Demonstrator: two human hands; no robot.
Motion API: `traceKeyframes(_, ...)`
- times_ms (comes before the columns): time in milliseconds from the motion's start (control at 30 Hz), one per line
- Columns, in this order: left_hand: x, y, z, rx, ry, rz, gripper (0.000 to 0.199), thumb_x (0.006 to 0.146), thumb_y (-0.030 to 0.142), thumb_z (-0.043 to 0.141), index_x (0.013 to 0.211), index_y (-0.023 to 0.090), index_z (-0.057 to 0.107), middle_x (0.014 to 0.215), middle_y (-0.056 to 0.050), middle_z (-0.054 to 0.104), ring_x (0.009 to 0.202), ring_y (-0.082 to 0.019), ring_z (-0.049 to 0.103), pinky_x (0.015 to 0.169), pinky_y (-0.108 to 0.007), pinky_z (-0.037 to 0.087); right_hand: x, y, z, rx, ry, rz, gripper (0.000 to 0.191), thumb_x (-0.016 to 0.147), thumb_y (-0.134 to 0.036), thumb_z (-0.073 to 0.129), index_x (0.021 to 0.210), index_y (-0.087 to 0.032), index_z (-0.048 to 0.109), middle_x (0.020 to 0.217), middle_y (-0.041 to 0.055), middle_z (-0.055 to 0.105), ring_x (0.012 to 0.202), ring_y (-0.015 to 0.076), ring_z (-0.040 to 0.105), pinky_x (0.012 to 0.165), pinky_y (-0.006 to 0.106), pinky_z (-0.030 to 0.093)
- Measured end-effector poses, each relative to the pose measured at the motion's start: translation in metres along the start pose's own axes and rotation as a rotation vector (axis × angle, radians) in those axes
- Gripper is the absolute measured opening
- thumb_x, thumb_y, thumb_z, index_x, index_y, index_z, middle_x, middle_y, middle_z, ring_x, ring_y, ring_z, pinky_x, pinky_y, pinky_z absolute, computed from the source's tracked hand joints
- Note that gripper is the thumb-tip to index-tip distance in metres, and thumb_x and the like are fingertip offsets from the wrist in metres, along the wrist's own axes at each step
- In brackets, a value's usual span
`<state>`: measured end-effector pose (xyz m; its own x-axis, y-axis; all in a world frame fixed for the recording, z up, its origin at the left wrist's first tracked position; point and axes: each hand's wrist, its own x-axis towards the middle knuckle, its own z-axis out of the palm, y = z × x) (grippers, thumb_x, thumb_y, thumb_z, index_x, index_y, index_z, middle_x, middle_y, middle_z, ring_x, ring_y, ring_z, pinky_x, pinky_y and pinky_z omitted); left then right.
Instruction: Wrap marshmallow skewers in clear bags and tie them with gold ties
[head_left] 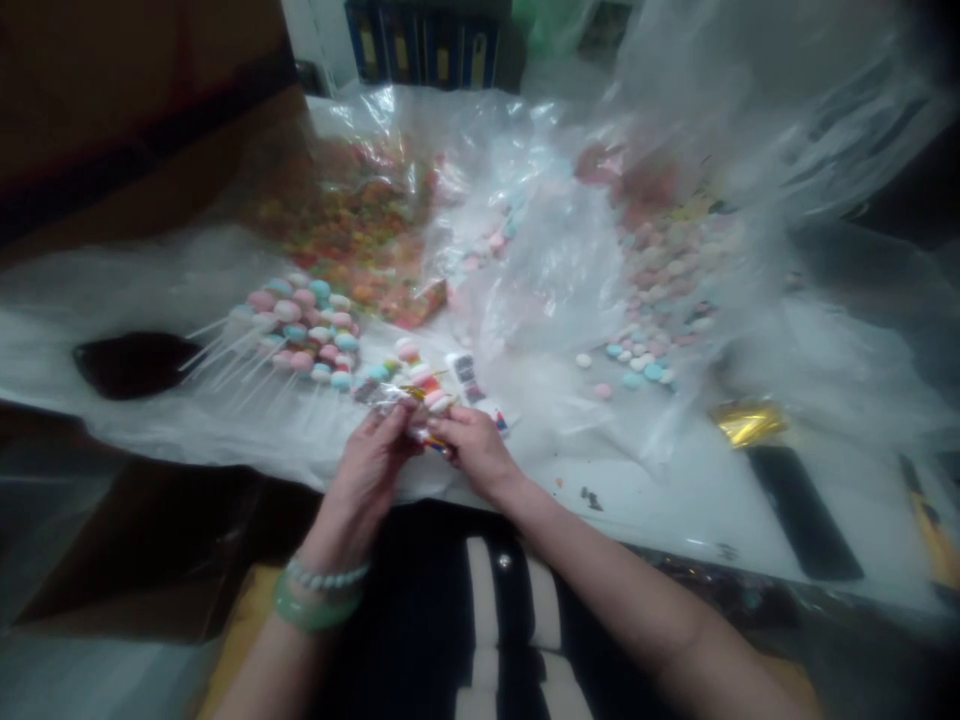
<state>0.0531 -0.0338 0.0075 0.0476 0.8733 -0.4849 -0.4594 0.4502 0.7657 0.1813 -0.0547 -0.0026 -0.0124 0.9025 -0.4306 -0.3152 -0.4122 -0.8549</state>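
Note:
My left hand [379, 435] and my right hand [476, 445] meet at the table's near edge, fingers pinched together on a clear-wrapped candy bundle [426, 385]. Pink, white and red pieces show through its shiny film, with a gold strip near my fingertips. Blur hides its exact shape and lower end. Just left of my hands lies a pile of candies on white sticks [300, 330], in pink, blue and white, the sticks pointing toward me. A white printed packet [466, 378] lies right behind my right hand.
Behind lie a clear bag of orange and green gummies [360, 235] and loose pastel candies [645, 365] among plastic film. On the right are gold strips [750, 423], a dark phone-like slab [806, 510] and a yellow-handled tool [934, 530]. A cardboard box [135, 100] stands left.

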Motion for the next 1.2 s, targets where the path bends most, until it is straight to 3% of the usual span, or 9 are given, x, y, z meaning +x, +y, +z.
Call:
traceKeyframes(100,0.002,0.002,-0.002,-0.032,0.000,0.013,0.028,0.060,0.024,0.091,0.077,0.011,0.074,0.075,-0.006,0.071,0.067,-0.015,0.064,0.059,-0.024,0.054,0.002,0.001,0.000,0.019,-0.015,0.014,0.025,0.065,-0.041,0.070,0.070,-0.019,0.060,0.052,-0.0072,0.048,0.043,0.0062,0.036,0.041,0.021,0.019)
traceKeyframes(233,0.005,0.007,0.003,-0.136,0.101,-0.054,0.013,0.074,0.015,0.081,0.070,0.012,0.070,0.067,-0.004,0.068,0.060,-0.014,0.063,0.056,-0.024,0.054,0.003,-0.002,0.000,-0.003,-0.015,-0.035,0.031,0.069,-0.047,0.070,0.064,-0.020,0.055,0.047,-0.0078,0.043,0.042,0.0071,0.032,0.042,0.023,0.017)
traceKeyframes(367,0.006,0.019,0.007,-0.298,0.247,-0.156,0.023,0.092,0.012,0.062,0.069,0.015,0.066,0.065,-0.002,0.066,0.059,-0.014,0.064,0.061,-0.028,0.058,-0.002,-0.009,-0.009,-0.077,0.093,-0.130,0.033,0.072,-0.044,0.067,0.058,-0.021,0.049,0.046,-0.0074,0.040,0.044,0.0078,0.031,0.045,0.024,0.021)
traceKeyframes(467,0.007,0.029,0.006,-0.413,0.271,-0.227,0.027,0.097,0.017,0.054,0.072,0.016,0.064,0.064,0.000,0.065,0.062,-0.015,0.066,0.064,-0.032,0.059,-0.009,-0.009,-0.020,-0.162,0.126,-0.197,0.033,0.079,-0.046,0.060,0.059,-0.021,0.050,0.047,-0.0065,0.041,0.046,0.0091,0.034,0.046,0.025,0.024)
traceKeyframes(700,0.011,0.042,-0.007,-0.544,0.204,-0.312,0.034,0.101,0.029,0.046,0.074,0.015,0.062,0.064,-0.002,0.067,0.059,-0.017,0.067,0.056,-0.031,0.056,-0.032,0.000,-0.034,-0.332,0.073,-0.410,0.036,0.087,-0.044,0.058,0.061,-0.021,0.046,0.056,-0.0055,0.040,0.054,0.0098,0.035,0.054,0.025,0.031)
traceKeyframes(800,0.008,0.042,-0.006,-0.544,0.111,-0.324,0.037,0.101,0.033,0.045,0.072,0.015,0.060,0.059,0.000,0.061,0.042,-0.011,0.052,0.040,-0.023,0.043,-0.035,-0.005,-0.027,-0.319,0.094,-0.447,0.036,0.083,-0.039,0.062,0.058,-0.020,0.043,0.059,-0.0047,0.037,0.058,0.0102,0.034,0.056,0.024,0.031)
traceKeyframes(900,0.003,0.039,-0.001,-0.516,0.048,-0.274,0.036,0.102,0.026,0.044,0.071,0.015,0.058,0.054,0.003,0.054,0.033,-0.006,0.035,0.032,-0.019,0.029,-0.033,-0.011,-0.016,-0.221,0.092,-0.424,0.029,0.079,-0.036,0.065,0.061,-0.020,0.050,0.063,-0.0034,0.043,0.062,0.0112,0.038,0.059,0.024,0.036)
traceKeyframes(1067,-0.007,0.026,0.008,-0.290,0.023,-0.135,0.019,0.093,0.012,0.059,0.075,0.012,0.065,0.061,0.000,0.061,0.040,-0.005,0.045,0.037,-0.016,0.037,-0.023,-0.021,-0.006,-0.184,0.059,-0.419,0.021,0.076,-0.039,0.071,0.083,-0.019,0.071,0.071,-0.0021,0.057,0.069,0.0135,0.049,0.067,0.025,0.043)
traceKeyframes(1200,-0.013,0.017,0.009,-0.161,-0.017,-0.083,0.010,0.077,0.013,0.079,0.075,0.010,0.070,0.065,-0.001,0.065,0.044,-0.007,0.051,0.039,-0.016,0.041,-0.016,-0.023,-0.006,-0.237,0.074,-0.320,0.015,0.070,-0.032,0.071,0.078,-0.019,0.073,0.066,-0.0040,0.058,0.067,0.0131,0.051,0.065,0.025,0.043)
